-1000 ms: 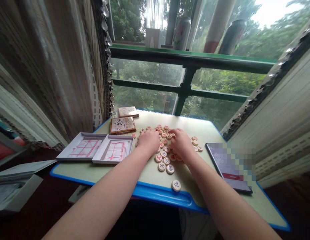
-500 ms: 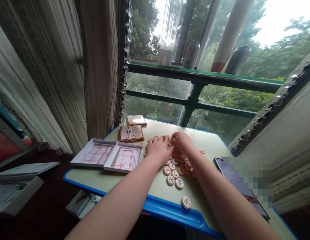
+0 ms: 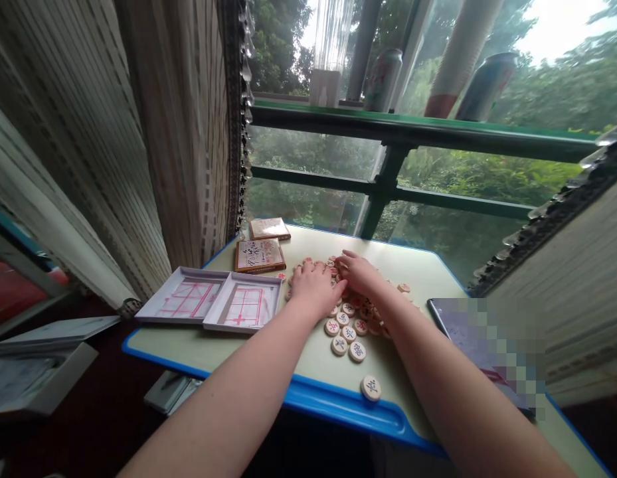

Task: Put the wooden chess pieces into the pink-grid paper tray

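Several round wooden chess pieces [image 3: 349, 330] with red and black characters lie scattered on a pale table with a blue rim [image 3: 338, 405]. My left hand [image 3: 315, 287] lies palm down on the pile, fingers spread flat. My right hand [image 3: 360, 272] rests on the pieces just to the right, fingers stretched forward and touching them. One piece [image 3: 370, 388] lies apart near the front edge. To the left sits an unfolded white board box with red grid lines [image 3: 216, 303].
Two small brown boxes [image 3: 259, 255] lie at the table's back left. A dark tablet [image 3: 480, 345] lies at the right. Cans and cups stand on the green window ledge [image 3: 418, 126]. A curtain hangs at the left.
Both hands slid left over the pieces and pushed them closer together. The camera swung left and tilted slightly.
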Motion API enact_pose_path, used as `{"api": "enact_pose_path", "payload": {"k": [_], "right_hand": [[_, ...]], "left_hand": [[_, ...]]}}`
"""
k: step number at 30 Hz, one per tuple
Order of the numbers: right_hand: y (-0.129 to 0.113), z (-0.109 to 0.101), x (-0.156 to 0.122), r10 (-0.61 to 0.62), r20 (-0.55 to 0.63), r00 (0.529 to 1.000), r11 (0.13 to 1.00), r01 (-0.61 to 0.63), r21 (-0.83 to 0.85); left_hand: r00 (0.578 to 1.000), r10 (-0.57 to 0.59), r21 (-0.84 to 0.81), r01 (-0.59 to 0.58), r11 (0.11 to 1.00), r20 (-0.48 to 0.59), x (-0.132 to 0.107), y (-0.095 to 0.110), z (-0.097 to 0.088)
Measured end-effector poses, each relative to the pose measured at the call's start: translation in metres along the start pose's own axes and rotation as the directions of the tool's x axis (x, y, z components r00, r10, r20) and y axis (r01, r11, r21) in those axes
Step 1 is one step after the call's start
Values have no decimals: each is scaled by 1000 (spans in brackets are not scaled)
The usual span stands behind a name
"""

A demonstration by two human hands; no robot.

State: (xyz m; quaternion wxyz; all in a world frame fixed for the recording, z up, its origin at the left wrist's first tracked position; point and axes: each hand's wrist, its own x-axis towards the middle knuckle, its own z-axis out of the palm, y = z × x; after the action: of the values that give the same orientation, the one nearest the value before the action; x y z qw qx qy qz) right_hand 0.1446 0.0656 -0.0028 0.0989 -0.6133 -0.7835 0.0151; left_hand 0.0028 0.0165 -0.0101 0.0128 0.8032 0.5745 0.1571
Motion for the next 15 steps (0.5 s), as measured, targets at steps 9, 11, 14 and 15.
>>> {"api": "enact_pose_path", "payload": {"k": [9,11,14,15], "right_hand": [[3,-1,-2,77,-20,997,994,-75,78],[3,0,-2,92,-30,995,992,-89,88],[2,0,-3,84,-49,995,991,-78,110],[1,0,-3,85,-55,995,990,-78,119]], "left_hand": [[1000,-16,1,16,1000,11,-7,0,-11],[999,-42,8,41,999,29,-10,1,-11],[991,-98,54,93,994,88,-12,1,-8],[988,-109,63,102,993,110,-12,2,-7]]}}
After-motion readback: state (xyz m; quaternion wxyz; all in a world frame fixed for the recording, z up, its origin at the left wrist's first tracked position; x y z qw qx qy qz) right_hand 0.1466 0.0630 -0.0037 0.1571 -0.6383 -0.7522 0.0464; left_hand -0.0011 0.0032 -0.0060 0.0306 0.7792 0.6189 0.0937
